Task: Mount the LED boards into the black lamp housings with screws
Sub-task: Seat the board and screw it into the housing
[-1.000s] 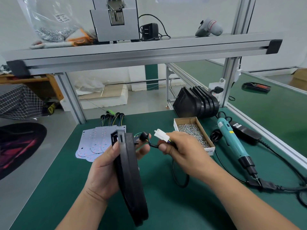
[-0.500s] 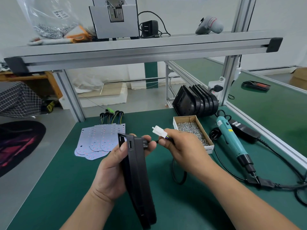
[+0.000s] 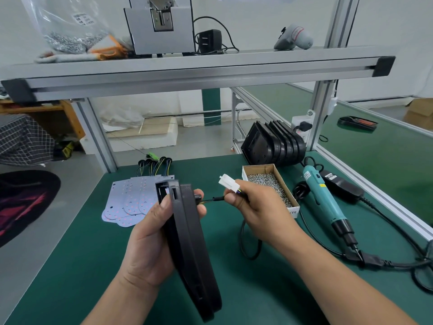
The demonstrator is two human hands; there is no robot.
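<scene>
Above the desk's middle, left hand (image 3: 150, 240) grips black housing (image 3: 189, 242) edgewise; right-hand fingers (image 3: 234, 198) pinch white connector (image 3: 228, 182) lead taut. Overpulling risks tearing wires.

1. A white label on the near end of the small cardboard box (image 3: 293, 211) that holds the screws (image 3: 269, 184) shows the black capital letters "CER". The start of the word is covered.
2. The teal electric screwdriver (image 3: 321, 195) has a small label near its top. The print is too small to read.
3. The black power adapter (image 3: 339, 186) beside it has a white label, also unreadable.
4. The clear plastic bag (image 3: 70, 22) on the upper shelf has dark print, too blurred to read.
</scene>
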